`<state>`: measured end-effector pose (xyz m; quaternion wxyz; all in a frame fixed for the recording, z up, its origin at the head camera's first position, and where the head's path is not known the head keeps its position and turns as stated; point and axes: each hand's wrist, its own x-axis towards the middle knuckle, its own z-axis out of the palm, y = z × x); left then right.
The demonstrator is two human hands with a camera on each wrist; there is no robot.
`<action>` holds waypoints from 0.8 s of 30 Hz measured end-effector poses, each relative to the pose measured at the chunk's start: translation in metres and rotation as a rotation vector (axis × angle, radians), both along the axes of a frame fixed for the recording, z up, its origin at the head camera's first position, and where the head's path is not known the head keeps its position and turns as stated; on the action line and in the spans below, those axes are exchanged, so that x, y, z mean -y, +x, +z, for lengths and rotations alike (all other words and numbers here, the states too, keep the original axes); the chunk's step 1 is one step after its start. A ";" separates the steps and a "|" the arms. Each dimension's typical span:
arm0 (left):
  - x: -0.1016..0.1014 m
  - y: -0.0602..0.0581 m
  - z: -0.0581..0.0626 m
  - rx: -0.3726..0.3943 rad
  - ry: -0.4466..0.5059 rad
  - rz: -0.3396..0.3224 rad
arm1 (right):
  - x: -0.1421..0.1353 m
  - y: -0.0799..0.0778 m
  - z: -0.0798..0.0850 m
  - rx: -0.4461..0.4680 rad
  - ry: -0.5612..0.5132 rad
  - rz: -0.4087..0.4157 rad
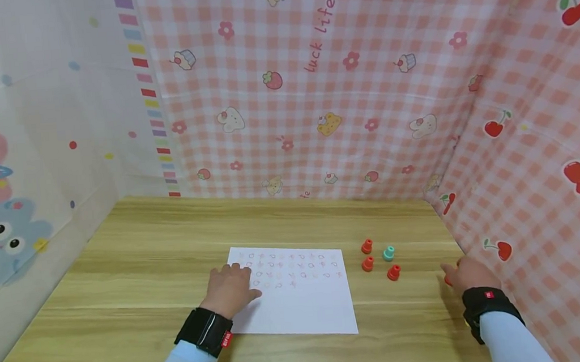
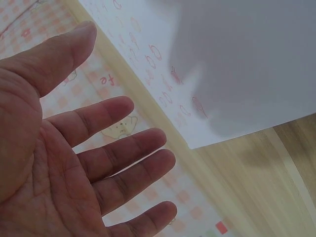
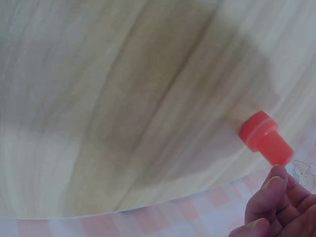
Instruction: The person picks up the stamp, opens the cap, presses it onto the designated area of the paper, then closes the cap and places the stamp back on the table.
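Observation:
A white sheet of paper (image 1: 300, 311) lies on the wooden table, with rows of small red and dark marks across its upper half. My left hand (image 1: 231, 291) is over the paper's left edge, palm down, fingers spread and holding nothing; in the left wrist view its palm (image 2: 54, 163) shows. Far to the right, my right hand (image 1: 473, 273) pinches the narrow top of a red stamp (image 3: 266, 138) between its fingertips. That stamp's wide base is down at the tabletop, and in the head view the hand mostly hides it.
Between the paper and my right hand are three red stamps (image 1: 394, 273) and a teal stamp (image 1: 389, 253). A pink checked cloth (image 1: 284, 102) hangs behind the table and along its right side. Another printed cloth (image 1: 38, 166) hangs on the left.

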<state>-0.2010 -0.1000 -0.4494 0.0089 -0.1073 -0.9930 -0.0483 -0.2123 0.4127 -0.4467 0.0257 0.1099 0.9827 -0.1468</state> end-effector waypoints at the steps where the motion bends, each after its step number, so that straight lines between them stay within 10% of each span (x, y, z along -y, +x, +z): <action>1: 0.000 0.000 0.000 -0.002 -0.001 -0.001 | 0.001 0.000 0.002 -0.011 0.010 0.012; 24: -0.004 0.000 0.001 -0.013 0.015 -0.011 | 0.060 -0.023 0.000 -0.018 0.036 0.097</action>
